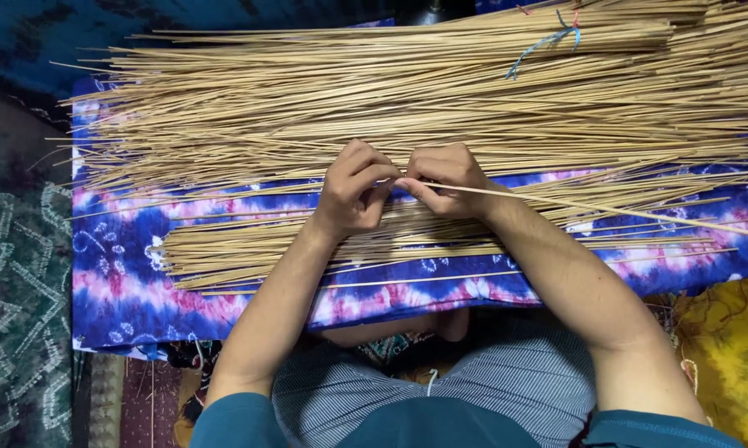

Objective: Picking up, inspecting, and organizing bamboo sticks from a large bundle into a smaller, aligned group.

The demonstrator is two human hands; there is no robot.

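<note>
A tie-dyed cloth (125,282) in blue, purple and pink is spread low across the person's lap and the floor, with a dark green patterned fabric (17,274) to one side and a yellow one (726,348) at the other. Across the far half of the cloth lies a great heap of thin pale sticks (391,99), loosely fanned, part of it bound with a bit of blue string (548,40). Nearer the person sits a smaller, tidier pile of sticks (250,253), ends roughly level at one side. Both hands meet over the gap between the two. The left hand (353,195) is curled, its thumb and forefinger pinching the end of a single stick (606,209); the right hand (449,182) is curled too, fingertips pinching the same stick just beside the left, and the stick runs out long past the right wrist towards the edge of the cloth. Judging by the piles, the work looks far from over: the near pile is small and the far heap remains much the larger. The heap is cut off at the top and right edges, the fingertips crowd together so the exact grip is hard to read, and the person's legs are hidden under the cloth.
</note>
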